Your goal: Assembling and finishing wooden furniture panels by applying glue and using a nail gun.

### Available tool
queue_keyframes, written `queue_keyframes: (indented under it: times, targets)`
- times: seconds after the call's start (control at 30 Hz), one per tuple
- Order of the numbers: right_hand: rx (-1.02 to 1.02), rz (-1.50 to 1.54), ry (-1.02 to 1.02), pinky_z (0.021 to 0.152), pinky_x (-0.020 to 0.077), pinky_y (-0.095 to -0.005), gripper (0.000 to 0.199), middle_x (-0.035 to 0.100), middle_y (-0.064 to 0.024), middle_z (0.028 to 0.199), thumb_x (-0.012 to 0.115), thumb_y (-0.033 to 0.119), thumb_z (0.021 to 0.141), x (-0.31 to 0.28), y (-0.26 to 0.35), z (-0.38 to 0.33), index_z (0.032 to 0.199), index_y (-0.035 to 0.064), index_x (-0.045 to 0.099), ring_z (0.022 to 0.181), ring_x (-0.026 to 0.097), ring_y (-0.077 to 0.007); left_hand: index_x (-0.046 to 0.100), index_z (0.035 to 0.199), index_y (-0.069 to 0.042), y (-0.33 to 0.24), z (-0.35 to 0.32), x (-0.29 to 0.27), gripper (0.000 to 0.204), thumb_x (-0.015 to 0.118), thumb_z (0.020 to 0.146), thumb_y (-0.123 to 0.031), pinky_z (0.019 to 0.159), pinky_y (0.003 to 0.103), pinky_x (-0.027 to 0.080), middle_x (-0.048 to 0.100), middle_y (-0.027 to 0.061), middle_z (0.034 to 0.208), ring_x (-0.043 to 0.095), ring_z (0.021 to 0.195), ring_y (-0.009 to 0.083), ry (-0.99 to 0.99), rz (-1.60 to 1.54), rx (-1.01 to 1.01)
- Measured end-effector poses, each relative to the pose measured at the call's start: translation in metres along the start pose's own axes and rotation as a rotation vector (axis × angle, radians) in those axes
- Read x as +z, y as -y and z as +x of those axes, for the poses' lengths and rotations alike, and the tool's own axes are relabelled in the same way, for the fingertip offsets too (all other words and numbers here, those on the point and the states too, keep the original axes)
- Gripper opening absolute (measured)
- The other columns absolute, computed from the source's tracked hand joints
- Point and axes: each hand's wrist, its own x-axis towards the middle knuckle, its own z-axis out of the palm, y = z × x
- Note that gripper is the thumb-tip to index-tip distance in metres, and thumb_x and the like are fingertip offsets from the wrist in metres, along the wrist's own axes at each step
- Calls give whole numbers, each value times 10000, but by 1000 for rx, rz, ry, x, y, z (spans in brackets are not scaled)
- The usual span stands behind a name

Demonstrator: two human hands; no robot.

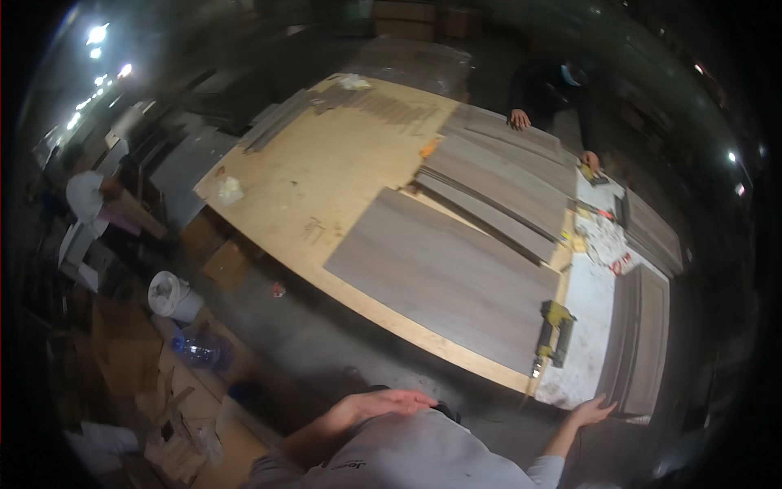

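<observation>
Your left hand [389, 403] is hovering close in front of your chest, palm turned down and fingers laid flat together, holding nothing and touching nothing that shows. Your right hand [593, 411] is reaching out further, fingers spread open, its tips resting at or just short of the near end of the grey panel stack [639, 334]; whether they are truly touching is hard to tell at this size.

That stack is lying ahead and to your right, its long axis running away from you along the right end of the white-topped bench [586, 326]. Your right hand is plainly the nearer one; your left is sitting well apart from it, back toward your body and off to the left of the stack's line.

Just left of the stack, a yellow nail gun [552, 334] is lying on the bench beside the large grey board [444, 273], which is spreading flat across the plywood table [309, 179]. Beyond it, long grey planks [497, 183] are lying at a slant. At the far edge another person's hands [519, 121] are resting on those planks. Down to your left, a clear plastic bottle [195, 349] and a white bucket [169, 295] are standing among cardboard scraps.
</observation>
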Motion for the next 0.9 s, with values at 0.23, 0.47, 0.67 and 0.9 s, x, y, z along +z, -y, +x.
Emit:
queue_keyframes:
  times: [0.23,0.47,0.67,0.9]
  targets:
    - [-256,440,666,1206,281,-466,614,445,-208,1526,645,102,952,-9,233,-290,1511,-17,420,1433,382,-374,601,1047,-67,-52,-107,-53,55,604,1028,-118,1153,397,369,575,143,1440,488,1386,247,55,434,157]
    - [-561,636,1086,1203,278,-491,602,450,-210,1511,649,113,936,-12,399,-480,1497,36,444,1423,384,-388,605,987,-46,-126,-202,-125,125,614,1039,-160,1063,361,433,651,99,1211,579,1214,211,-338,434,406]
    - [-652,722,1216,1186,304,-498,605,501,-216,1462,639,86,895,32,507,-582,1473,30,470,1379,428,-407,632,1081,-30,-157,-286,-189,161,607,1055,-187,1089,357,416,615,110,1327,552,1264,197,-504,240,278]
    - [-721,608,1308,1131,333,-504,647,554,-194,1400,691,130,831,82,599,-711,1443,38,501,1329,466,-391,564,1386,-39,-183,-331,-297,389,629,1045,-215,1097,329,422,597,65,1366,526,1282,142,-851,118,256]
